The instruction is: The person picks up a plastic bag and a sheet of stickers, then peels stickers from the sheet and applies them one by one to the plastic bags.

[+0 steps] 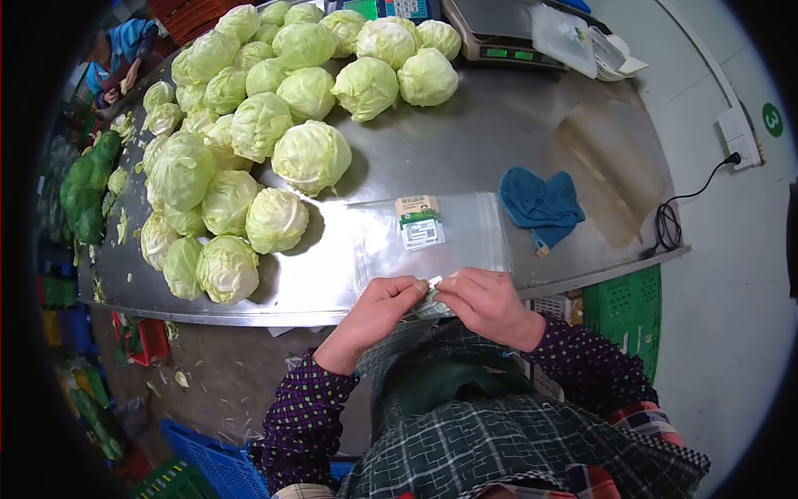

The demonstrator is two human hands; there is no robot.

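Metal worktable (403,137) gleams beside a white wall (748,274) as a person's left hand (384,309) and right hand (489,304) meet at its near edge, fingers drawn in close, pinching a small white label (435,282) between them. Just beyond lies a stack of clear plastic bags (474,224), a printed card (417,209) showing at its middle, with a crumpled blue cloth (540,206) at its right. Farther back, pale green cabbages (312,158) crowd the left side, while a scale (499,37) stands toward the far right.
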